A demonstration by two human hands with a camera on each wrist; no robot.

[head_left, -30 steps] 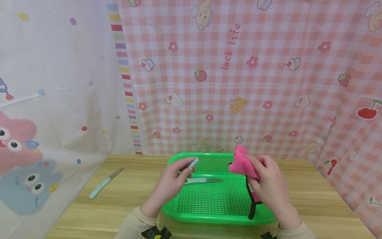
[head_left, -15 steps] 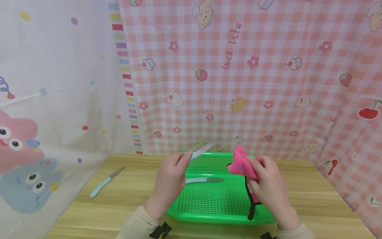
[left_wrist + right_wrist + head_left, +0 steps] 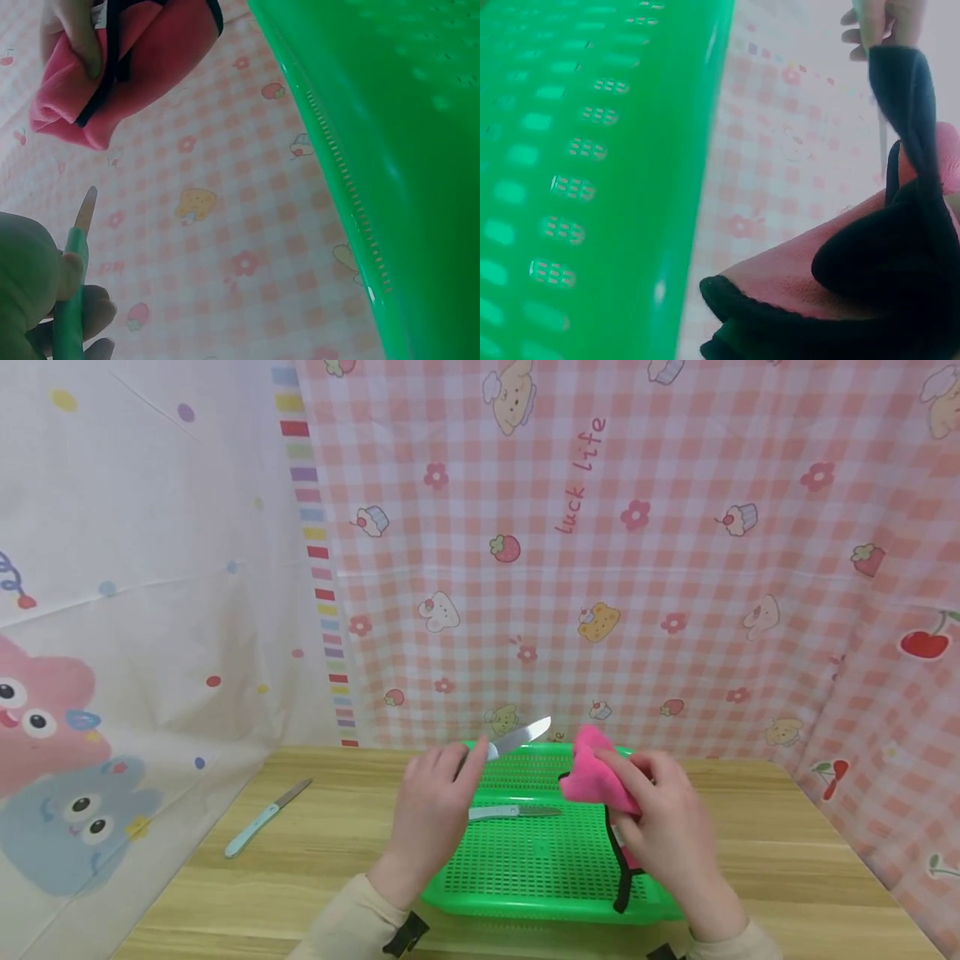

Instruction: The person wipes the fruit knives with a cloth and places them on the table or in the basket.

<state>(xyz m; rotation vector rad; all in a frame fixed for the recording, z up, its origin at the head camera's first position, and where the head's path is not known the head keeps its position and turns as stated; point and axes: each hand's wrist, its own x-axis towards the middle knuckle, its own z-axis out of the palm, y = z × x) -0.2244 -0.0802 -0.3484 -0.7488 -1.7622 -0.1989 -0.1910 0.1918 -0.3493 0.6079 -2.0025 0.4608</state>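
Note:
My left hand [image 3: 431, 806] grips a small knife [image 3: 75, 262] by its pale blue-green handle, above the left part of the green basket [image 3: 525, 908]. The blade points up and to the right, toward the pink cloth. My right hand [image 3: 667, 818] pinches that bunched pink cloth [image 3: 596, 777], which has black edging and a black strap [image 3: 624, 893] hanging down over the basket. In the head view a gap shows between blade and cloth. A second knife [image 3: 498, 812] with a pale handle lies inside the basket, its handle end hidden behind my left hand.
A third knife [image 3: 266, 820] lies on the wooden table [image 3: 337, 843], left of the basket. A pink checked curtain [image 3: 480, 568] hangs behind the table, and a white printed sheet [image 3: 150, 610] covers the left side.
My left hand has turned, so the held knife's blade now shows, pointing up and right. My right hand has shifted slightly left with the cloth.

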